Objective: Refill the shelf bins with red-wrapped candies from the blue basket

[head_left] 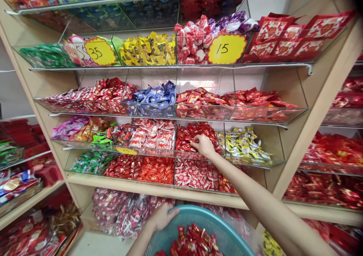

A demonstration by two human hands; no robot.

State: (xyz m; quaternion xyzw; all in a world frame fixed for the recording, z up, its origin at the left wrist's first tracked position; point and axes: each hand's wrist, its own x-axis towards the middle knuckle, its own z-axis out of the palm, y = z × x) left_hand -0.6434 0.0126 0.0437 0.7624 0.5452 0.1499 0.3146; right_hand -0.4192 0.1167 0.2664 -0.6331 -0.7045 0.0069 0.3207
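My left hand (163, 215) grips the left rim of a teal plastic basket (224, 225), thumb lying along the edge. Inside it is a pile of red wrapped candies (195, 242); the basket's lower part is cut off by the frame. My right hand (204, 145) reaches over the clear front of a shelf bin, its fingers curled onto the dark red wrapped candies (187, 133) there. The fingertips are partly hidden among the wrappers. Right of this bin lie yellow and white candies (245, 144), and left of it red and white packets (151, 135).
A wooden shelf unit (153, 186) carries rows of clear bins. Blue candies (154, 97) and yellow candies (150, 50) sit higher up. Price tags (227, 49) hang at the front. Bagged candies (124, 212) lie below the lowest shelf. More shelves flank both sides.
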